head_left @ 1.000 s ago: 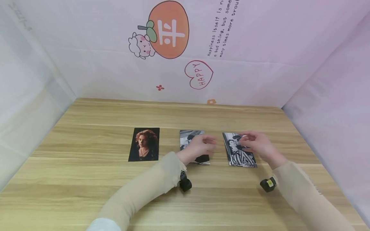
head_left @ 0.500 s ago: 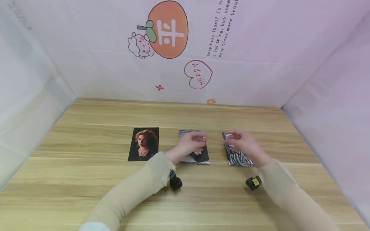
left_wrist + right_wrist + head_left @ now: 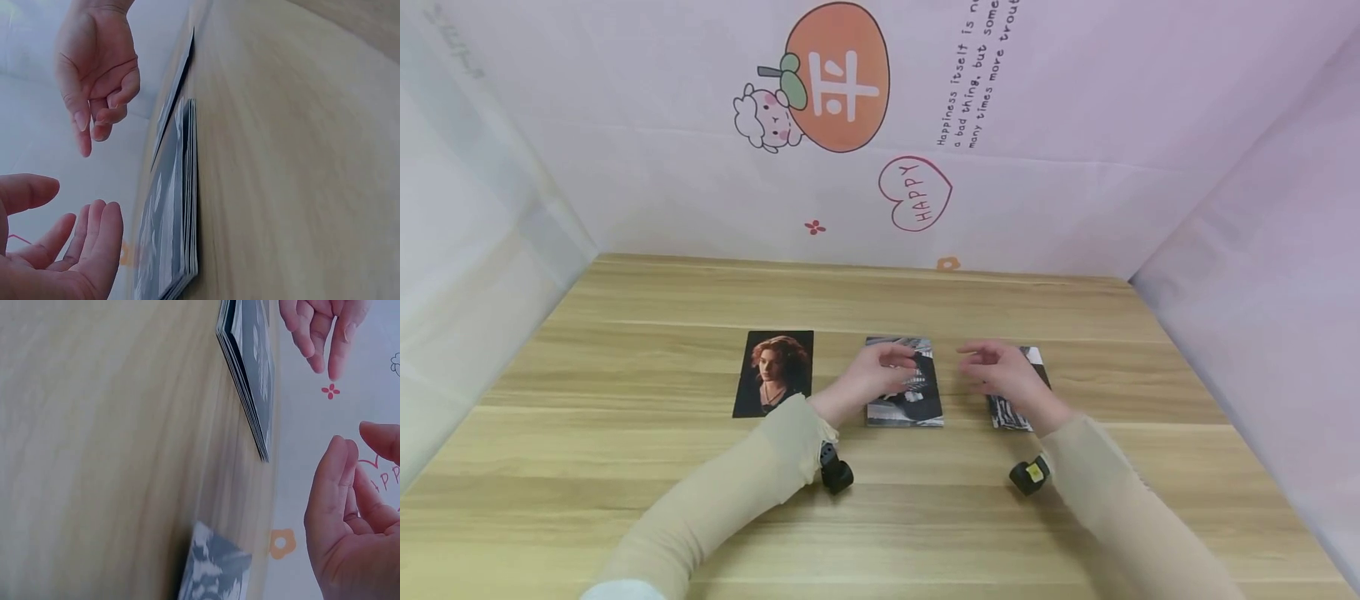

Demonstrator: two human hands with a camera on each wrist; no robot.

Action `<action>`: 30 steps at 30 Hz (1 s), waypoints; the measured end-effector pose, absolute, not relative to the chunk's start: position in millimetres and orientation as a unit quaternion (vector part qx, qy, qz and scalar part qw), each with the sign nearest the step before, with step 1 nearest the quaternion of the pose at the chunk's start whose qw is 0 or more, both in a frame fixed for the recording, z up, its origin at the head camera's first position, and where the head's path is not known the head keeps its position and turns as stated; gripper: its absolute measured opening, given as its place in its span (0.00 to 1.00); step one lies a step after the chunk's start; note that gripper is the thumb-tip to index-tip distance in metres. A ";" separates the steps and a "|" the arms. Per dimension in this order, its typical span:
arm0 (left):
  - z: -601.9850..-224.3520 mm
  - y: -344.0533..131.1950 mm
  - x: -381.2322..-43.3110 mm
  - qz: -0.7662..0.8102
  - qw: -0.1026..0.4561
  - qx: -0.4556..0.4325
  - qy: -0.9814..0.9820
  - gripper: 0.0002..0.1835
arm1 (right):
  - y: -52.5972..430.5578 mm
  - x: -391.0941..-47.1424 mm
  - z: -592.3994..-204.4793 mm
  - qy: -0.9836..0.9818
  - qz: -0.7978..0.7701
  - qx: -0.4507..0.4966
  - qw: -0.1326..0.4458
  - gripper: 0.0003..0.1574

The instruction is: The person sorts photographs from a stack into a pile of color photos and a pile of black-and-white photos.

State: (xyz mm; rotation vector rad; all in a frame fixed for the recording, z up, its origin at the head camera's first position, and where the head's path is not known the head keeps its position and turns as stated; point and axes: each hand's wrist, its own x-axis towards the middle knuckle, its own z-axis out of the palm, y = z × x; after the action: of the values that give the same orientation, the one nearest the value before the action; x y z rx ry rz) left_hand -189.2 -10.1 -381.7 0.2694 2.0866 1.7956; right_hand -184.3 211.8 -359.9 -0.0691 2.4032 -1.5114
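My left hand (image 3: 874, 372) hovers over the left part of a stack of black-and-white photo cards (image 3: 917, 408) in the middle. Its fingers are loosely bent and hold nothing; the left wrist view shows a gap between this hand (image 3: 69, 256) and the stack (image 3: 169, 212). My right hand (image 3: 1006, 373) hangs over another black-and-white photo card (image 3: 1009, 415) and covers much of it. Nothing lies between its relaxed fingers. In the right wrist view that card (image 3: 215, 569) is cut off by the lower edge. Both hands face each other, apart.
A colour photo card (image 3: 772, 375) of a red-haired person lies on the left. All the cards are on a wood-grain table (image 3: 925, 533). White printed cloth (image 3: 1045, 208) stands at the back and along both sides.
Both hands have moved left above the cards. More of the middle stack's right side shows now, and my right hand covers the right card's left part. The cards themselves stay put.
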 end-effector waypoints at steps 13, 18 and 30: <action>-382.0 -33.4 -193.4 0.639 0.172 0.081 0.745 0.22 | 198.2 -189.7 -365.3 0.830 -0.533 -0.008 0.161 0.27; -383.5 -42.3 -195.0 0.639 0.171 0.073 0.746 0.22 | 191.9 -190.7 -366.4 0.837 -0.524 0.002 0.158 0.27; -392.1 -55.7 -194.0 0.634 0.161 0.057 0.754 0.21 | 182.1 -191.1 -372.1 0.821 -0.545 0.025 0.166 0.28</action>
State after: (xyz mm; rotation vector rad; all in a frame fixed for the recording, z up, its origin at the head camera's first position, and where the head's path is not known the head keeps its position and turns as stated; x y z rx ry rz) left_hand -194.0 -55.7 -392.1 0.1635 2.1545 1.8108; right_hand -191.1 182.1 -372.1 0.0706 2.3396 -1.5526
